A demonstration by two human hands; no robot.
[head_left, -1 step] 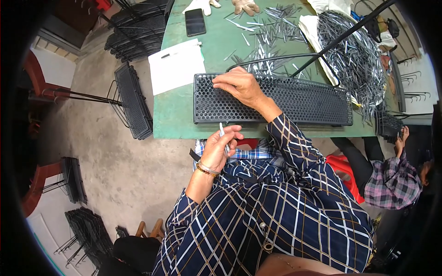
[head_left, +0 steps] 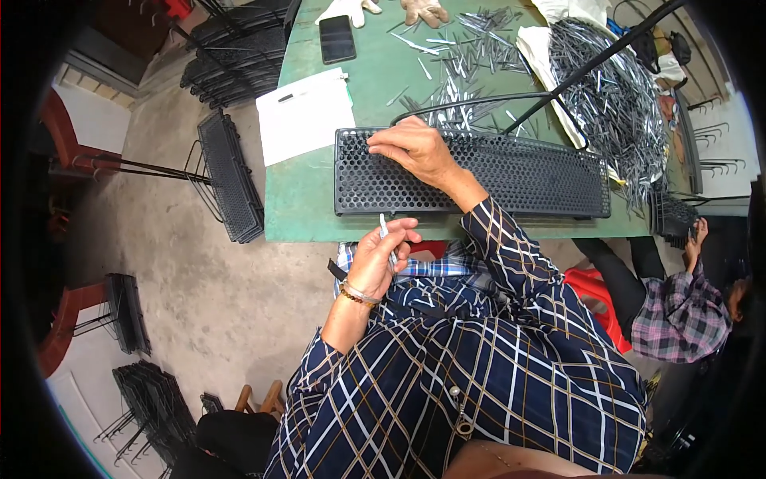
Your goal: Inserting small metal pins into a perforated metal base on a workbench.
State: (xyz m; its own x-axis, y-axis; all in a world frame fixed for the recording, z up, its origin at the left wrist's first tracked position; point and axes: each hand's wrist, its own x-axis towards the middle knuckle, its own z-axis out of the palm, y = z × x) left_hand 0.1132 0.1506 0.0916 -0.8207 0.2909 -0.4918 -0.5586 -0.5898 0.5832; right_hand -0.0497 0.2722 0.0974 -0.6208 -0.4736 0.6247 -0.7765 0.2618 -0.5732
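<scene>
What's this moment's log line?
left hand: holds thin pale strip | right hand: on black perforated rack | rack: on green table | piled strips: beyond rack, rightward

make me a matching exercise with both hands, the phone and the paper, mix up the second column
Column one:
1. left hand
2. right hand
3. phone
4. paper sheet

Column two:
A. touching the black perforated panel
B. white, lying on the green table
C. holding a slim pale strip
D. dark-screened, next to a pale glove

Right pairs: 1-C, 2-A, 3-D, 4-B
</scene>
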